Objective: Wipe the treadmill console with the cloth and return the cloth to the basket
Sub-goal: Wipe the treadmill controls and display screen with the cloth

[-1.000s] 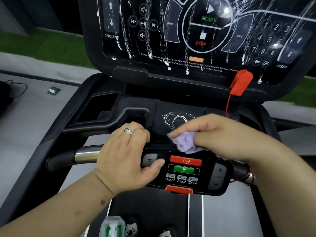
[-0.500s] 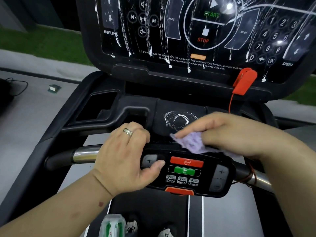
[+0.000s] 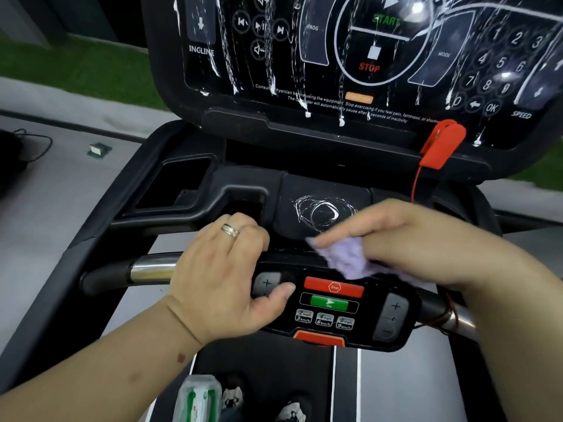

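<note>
The black treadmill console (image 3: 350, 50) fills the top of the view, streaked with white runs of foam. Below it a dark panel (image 3: 323, 213) carries a white swirl. My right hand (image 3: 420, 242) presses a lilac cloth (image 3: 347, 257) on the ledge between that panel and the small button panel (image 3: 332, 306), fingers fairly straight over the cloth. My left hand (image 3: 225, 275) grips the handlebar (image 3: 149, 271) beside the button panel, thumb by its plus key. No basket is in view.
A red safety clip (image 3: 441, 144) with a cord hangs from the console's lower right. A recessed cup holder (image 3: 179, 187) lies at left. A clear bottle with a green label (image 3: 198, 400) and my shoes show below on the belt.
My right hand with the cloth has drawn slightly right and back along the ledge. The view has tilted down a little. My left hand stays on the handlebar.
</note>
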Demonstrator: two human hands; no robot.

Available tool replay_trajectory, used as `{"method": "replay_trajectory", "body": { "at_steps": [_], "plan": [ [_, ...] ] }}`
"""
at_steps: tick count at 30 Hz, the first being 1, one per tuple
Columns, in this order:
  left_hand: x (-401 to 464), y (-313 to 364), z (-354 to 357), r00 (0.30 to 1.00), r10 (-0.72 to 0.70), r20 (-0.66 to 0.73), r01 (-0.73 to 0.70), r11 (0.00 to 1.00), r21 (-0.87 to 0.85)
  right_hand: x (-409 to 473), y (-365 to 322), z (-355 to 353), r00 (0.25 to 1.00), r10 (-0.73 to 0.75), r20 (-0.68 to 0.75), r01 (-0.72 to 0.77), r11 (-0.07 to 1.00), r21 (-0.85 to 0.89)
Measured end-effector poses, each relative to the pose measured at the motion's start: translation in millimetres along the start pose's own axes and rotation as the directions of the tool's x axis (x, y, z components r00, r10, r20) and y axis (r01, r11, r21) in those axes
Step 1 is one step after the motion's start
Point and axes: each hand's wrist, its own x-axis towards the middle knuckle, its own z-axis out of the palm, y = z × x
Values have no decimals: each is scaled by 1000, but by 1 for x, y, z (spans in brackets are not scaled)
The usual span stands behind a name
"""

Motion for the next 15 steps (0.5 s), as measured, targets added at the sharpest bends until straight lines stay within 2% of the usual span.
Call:
{"method": "replay_trajectory", "body": {
  "at_steps": [3, 5, 8, 12, 15],
  "plan": [
    [0, 1, 0, 1000, 0, 0, 0, 1000, 8, 6, -16, 8, 999, -31, 27, 32, 998, -59],
    [-1, 1, 0, 1000, -5, 2, 5, 1000, 2, 2, -6, 2, 999, 4, 52, 0, 998, -68],
    [0, 1, 0, 1000, -6, 1, 6, 1000, 3, -3, 2, -4, 999, 35, -26, -35, 999, -4],
    [-1, 1, 1, 1000, -3, -5, 3, 1000, 14, 6, -22, 15, 998, -63, -4, 63, 998, -1],
    [-1, 1, 0, 1000, -4, -3, 4, 1000, 11, 0, -12, 5, 1000, -8, 13, 9, 999, -42]
  ]
}}
